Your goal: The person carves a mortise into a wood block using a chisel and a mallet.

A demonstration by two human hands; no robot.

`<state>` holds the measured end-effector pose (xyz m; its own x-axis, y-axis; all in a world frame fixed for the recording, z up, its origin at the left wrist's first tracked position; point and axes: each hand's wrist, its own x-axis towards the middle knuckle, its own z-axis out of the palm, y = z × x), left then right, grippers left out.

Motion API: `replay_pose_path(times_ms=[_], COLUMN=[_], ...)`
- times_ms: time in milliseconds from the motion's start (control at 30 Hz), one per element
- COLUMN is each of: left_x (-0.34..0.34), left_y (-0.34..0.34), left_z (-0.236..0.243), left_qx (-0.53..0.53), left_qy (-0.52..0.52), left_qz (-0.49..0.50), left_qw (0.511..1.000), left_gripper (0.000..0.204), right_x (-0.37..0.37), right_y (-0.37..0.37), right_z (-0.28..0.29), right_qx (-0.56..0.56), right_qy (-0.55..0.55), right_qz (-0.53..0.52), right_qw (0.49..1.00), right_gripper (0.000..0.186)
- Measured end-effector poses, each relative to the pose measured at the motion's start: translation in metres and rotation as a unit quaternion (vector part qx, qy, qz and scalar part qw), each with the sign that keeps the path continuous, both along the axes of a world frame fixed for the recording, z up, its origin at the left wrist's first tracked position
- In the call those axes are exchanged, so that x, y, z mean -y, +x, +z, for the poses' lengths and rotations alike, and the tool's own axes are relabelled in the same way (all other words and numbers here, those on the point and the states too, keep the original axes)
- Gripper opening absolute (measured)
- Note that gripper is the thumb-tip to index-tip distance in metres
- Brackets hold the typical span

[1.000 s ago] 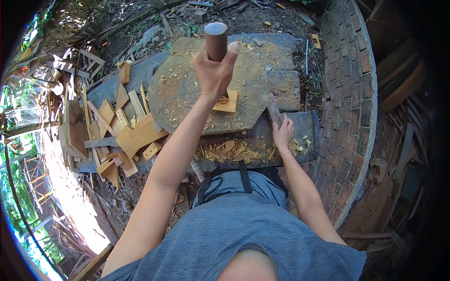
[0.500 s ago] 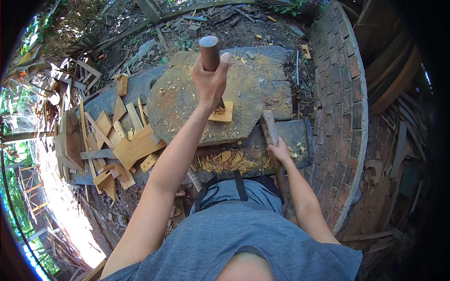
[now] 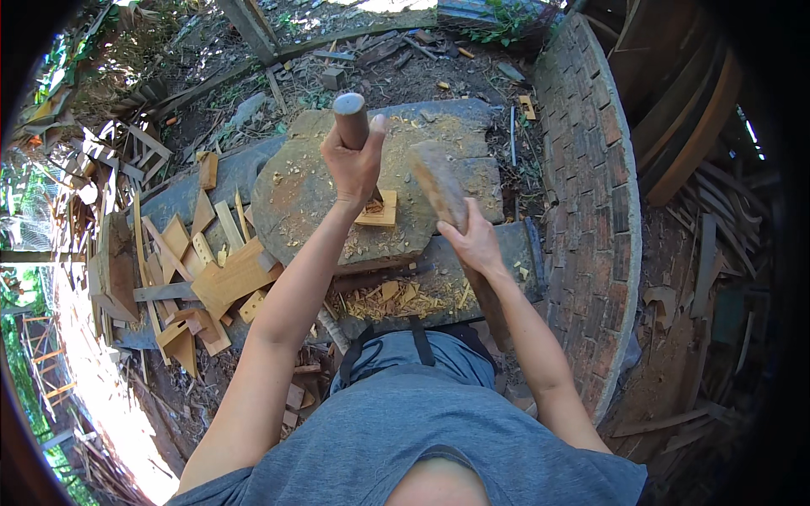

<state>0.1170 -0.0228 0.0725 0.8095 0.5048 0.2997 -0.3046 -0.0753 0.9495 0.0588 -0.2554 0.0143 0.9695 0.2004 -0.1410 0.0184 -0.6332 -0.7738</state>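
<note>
My left hand (image 3: pixel 353 175) is wrapped round the thick round wooden handle of a chisel (image 3: pixel 350 116), held nearly upright. Its lower end meets a small pale wooden block (image 3: pixel 386 211), where a rough cut with chips shows. The block lies on a broad wooden stump (image 3: pixel 283 198). My right hand (image 3: pixel 474 243) grips a long, heavy wooden club (image 3: pixel 437 179), slightly blurred. The club's thick end is over the right part of the stump, apart from the chisel handle.
Offcuts and a wide board (image 3: pixel 232 278) are heaped left of the stump. Wood shavings (image 3: pixel 396 299) lie between the stump and my lap. A brick wall (image 3: pixel 582 219) stands close on the right. A grey cube (image 3: pixel 334 78) sits on the ground beyond.
My right hand has lifted the club up and inward, from beside the stump to over it. My left hand still holds the chisel on the block. The whole view has shifted slightly.
</note>
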Motion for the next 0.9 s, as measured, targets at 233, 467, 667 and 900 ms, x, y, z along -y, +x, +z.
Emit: replay_pose_path(times_ms=[233,467,667,900], left_x=[-0.004,-0.004,0.004,0.005], left_y=[-0.001,-0.007,-0.005,0.004], left_z=[-0.009,-0.007,-0.005,-0.001], left_qx=[0.065,0.052,0.036,0.017], left_qy=[0.043,0.048,0.039,0.055], left_qz=[0.022,-0.019,-0.003,0.023], left_qw=[0.997,0.997,0.999,0.998], left_gripper=[0.019,0.020,0.024,0.024], right_x=[-0.046,-0.049,-0.061,-0.051], right_y=[0.007,0.016,0.018,0.030], right_z=[-0.015,-0.018,0.013,0.012], right_qx=[-0.056,-0.074,-0.050,-0.112], right_qy=[-0.019,-0.027,-0.091,0.018], right_qz=[0.049,0.079,0.123,0.067], right_qw=[0.997,0.994,0.987,0.991], right_gripper=[0.066,0.066,0.064,0.066])
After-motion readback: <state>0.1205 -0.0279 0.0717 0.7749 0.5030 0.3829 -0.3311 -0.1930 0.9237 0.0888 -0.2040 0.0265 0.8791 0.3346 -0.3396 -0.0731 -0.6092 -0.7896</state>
